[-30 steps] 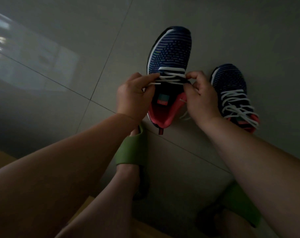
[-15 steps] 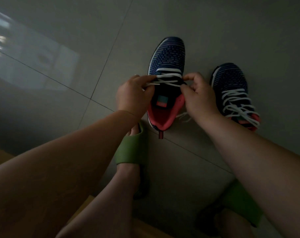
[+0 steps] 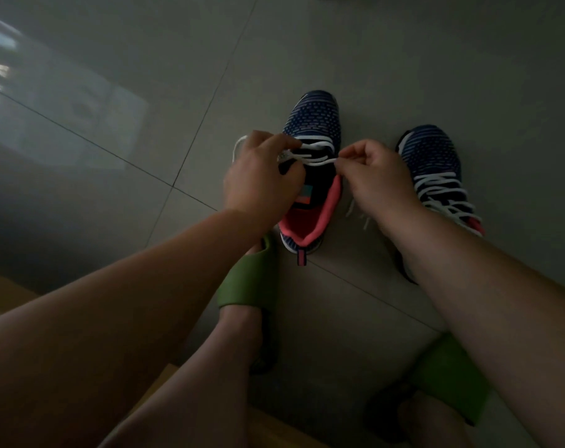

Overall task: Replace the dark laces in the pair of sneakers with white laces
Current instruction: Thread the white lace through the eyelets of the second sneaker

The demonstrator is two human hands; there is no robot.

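**White lace goes into a navy sneaker**

Grey floor tiles (image 3: 403, 59), dim and crossed by dark grout lines, carry a pale window reflection (image 3: 64, 101) at upper left. Two navy knit sneakers sit on them, toes pointing away from the person. Over the left sneaker (image 3: 313, 121), coral-lined and only partly laced, both hands work a white lace (image 3: 316, 161). The left hand (image 3: 261, 179) has its fingers curled and pinches the lace at the shoe's left edge, where a loop of lace arcs out past the knuckles. The right hand (image 3: 374, 176) pinches the same lace between thumb and forefinger at the shoe's right edge, the strand running straight between the two hands across the tongue. Loose lace ends lie on the tile below the right wrist. The right sneaker (image 3: 433, 156) stands just beside that hand, its white lacing (image 3: 442, 192) already criss-crossed up the eyelets. Nearer the camera, the person's feet wear green slides: one (image 3: 245, 279) touching the left sneaker's heel, the other (image 3: 449, 376) at lower right. A strip of wood (image 3: 3, 292) shows at the lower left edge.
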